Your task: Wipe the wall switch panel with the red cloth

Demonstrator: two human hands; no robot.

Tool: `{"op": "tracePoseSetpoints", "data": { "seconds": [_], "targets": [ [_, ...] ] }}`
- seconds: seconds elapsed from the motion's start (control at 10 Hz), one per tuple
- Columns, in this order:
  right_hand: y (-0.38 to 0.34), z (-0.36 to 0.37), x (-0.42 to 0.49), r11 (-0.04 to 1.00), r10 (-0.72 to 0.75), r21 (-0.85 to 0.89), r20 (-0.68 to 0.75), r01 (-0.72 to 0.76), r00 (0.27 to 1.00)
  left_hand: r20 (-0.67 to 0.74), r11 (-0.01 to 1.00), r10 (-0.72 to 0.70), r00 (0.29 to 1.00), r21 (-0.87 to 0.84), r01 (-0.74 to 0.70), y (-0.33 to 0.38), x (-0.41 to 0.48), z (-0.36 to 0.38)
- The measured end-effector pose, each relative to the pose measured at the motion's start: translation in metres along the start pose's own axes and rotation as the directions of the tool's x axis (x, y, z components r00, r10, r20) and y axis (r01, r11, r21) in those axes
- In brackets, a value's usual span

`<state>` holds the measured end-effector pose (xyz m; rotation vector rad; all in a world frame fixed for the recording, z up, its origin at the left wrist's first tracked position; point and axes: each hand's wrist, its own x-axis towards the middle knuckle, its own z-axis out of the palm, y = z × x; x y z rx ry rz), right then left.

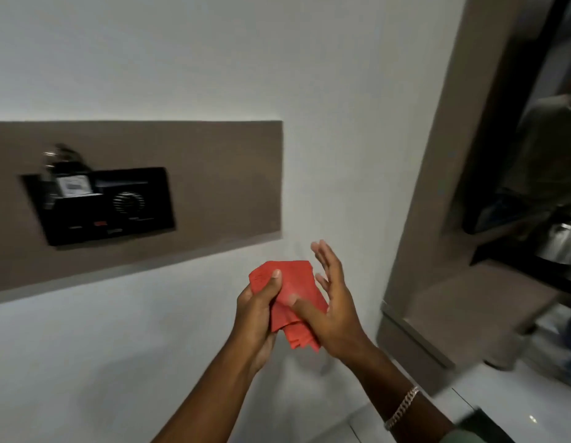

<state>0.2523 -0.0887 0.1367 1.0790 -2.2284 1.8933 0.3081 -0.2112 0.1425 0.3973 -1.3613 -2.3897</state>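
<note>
**Cloth held between both hands, below the panel**

The left hand (257,306) grips the folded red cloth (289,302), thumb on top. The right hand (333,310) is open, fingers spread, its thumb pressing the cloth. The black switch panel (105,204) sits up-left on a brown wall strip (220,187), well apart from the cloth.
</note>
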Motion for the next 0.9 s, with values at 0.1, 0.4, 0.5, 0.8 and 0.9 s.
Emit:
{"op": "tracePoseSetpoints", "data": {
  "seconds": [0.1, 0.4, 0.5, 0.8, 0.9],
  "targets": [
    [0.045, -0.057, -0.003, 0.966, 0.249, 0.1, -0.127, -0.237, 0.96, 0.008, 0.991, -0.122, 0.992, -0.045, 0.123, -0.047, 0.02, 0.037],
    [0.212, -0.24, -0.006, 0.795, 0.6, 0.144, -0.332, -0.59, 0.728, -0.12, 0.916, -0.384, 0.915, 0.078, 0.395, -0.241, 0.104, 0.181],
    [0.273, -0.284, 0.004, 0.744, 0.613, 0.036, -0.432, -0.667, 0.661, -0.114, 0.879, -0.434, 0.894, 0.167, 0.447, -0.298, 0.134, 0.199],
    [0.376, -0.323, 0.03, 0.709, 0.569, -0.129, -0.477, -0.694, 0.67, -0.124, 0.831, -0.4, 0.908, 0.37, 0.417, -0.383, 0.195, 0.211],
    [0.383, -0.324, 0.033, 0.691, 0.539, -0.192, -0.505, -0.697, 0.674, -0.08, 0.82, -0.436, 0.897, 0.375, 0.432, -0.383, 0.198, 0.21]
  ]
}}
